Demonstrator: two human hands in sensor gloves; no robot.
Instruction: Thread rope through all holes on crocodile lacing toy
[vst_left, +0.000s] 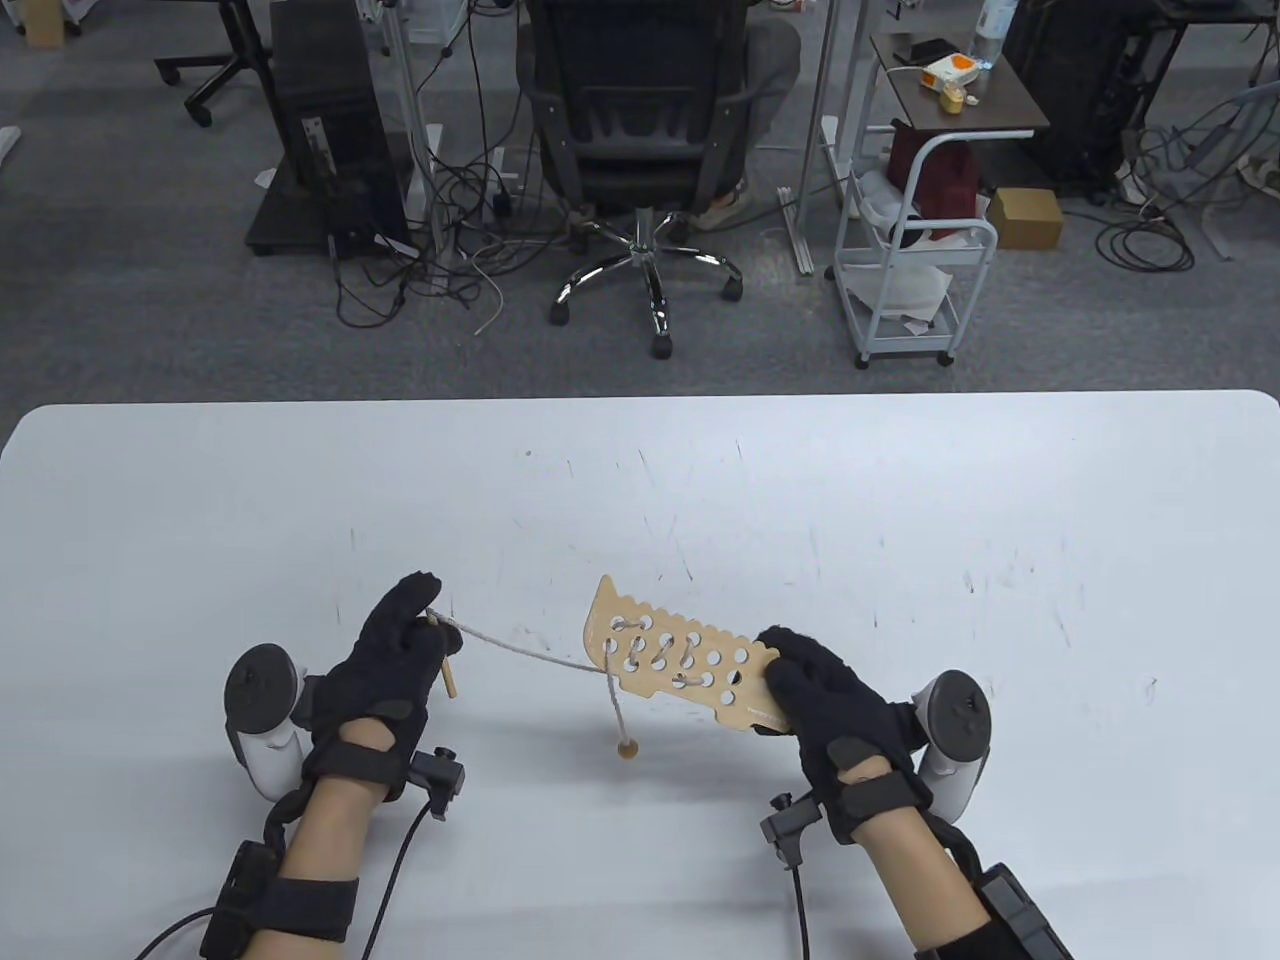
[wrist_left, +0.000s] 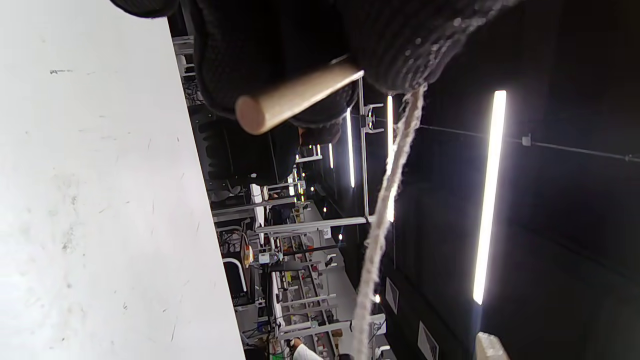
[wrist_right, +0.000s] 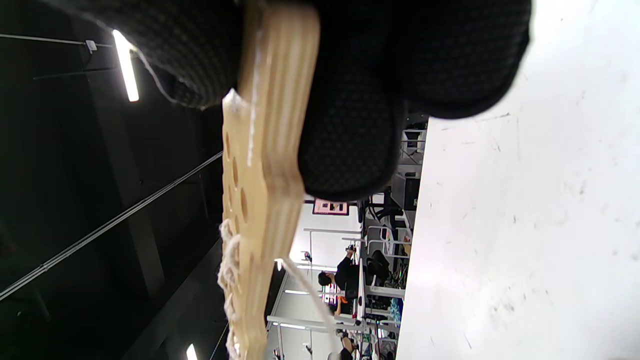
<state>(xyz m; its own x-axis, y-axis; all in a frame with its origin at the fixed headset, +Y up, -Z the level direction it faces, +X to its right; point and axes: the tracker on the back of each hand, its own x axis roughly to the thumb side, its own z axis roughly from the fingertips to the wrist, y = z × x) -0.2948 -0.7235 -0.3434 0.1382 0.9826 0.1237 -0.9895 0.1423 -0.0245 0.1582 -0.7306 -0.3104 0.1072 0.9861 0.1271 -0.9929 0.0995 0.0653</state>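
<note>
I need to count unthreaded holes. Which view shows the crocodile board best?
The table view: the crocodile board lies face-on, its holes and laced rope visible. The right wrist view shows it edge-on in the right hand; the left wrist view barely shows it.

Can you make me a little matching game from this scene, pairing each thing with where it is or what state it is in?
Things:
1. wooden needle
2. crocodile board
3. bead
4. rope

States:
A. dangling below the board on the rope's end
B. stretched from the left hand to the board
C. pinched in the left hand
D. held by one end in the right hand, above the table

Pairs: 1-C, 2-D, 3-A, 4-B
</note>
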